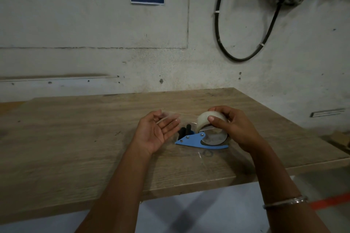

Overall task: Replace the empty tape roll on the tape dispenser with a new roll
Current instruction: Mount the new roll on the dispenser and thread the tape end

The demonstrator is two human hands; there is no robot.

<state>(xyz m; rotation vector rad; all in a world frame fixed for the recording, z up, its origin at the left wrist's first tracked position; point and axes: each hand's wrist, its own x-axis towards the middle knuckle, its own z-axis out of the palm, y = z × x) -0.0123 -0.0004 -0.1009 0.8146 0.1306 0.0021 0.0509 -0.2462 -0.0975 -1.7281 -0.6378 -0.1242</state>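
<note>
A blue metal tape dispenser point(197, 140) lies on its side on the wooden table point(75, 138), its black rollers point(185, 131) pointing left. My right hand point(233, 128) grips a roll of clear tape point(203, 119) and holds it over the dispenser's round hub point(214, 139). A strip of clear tape point(170, 116) runs from the roll leftward to my left hand point(157, 132), which is palm up with fingers apart; the strip lies across its fingertips.
A clear plastic wrapper point(206, 157) lies flat on the table just in front of the dispenser. The table's front edge runs close below my forearms. A black cable loop point(219, 30) hangs on the wall behind.
</note>
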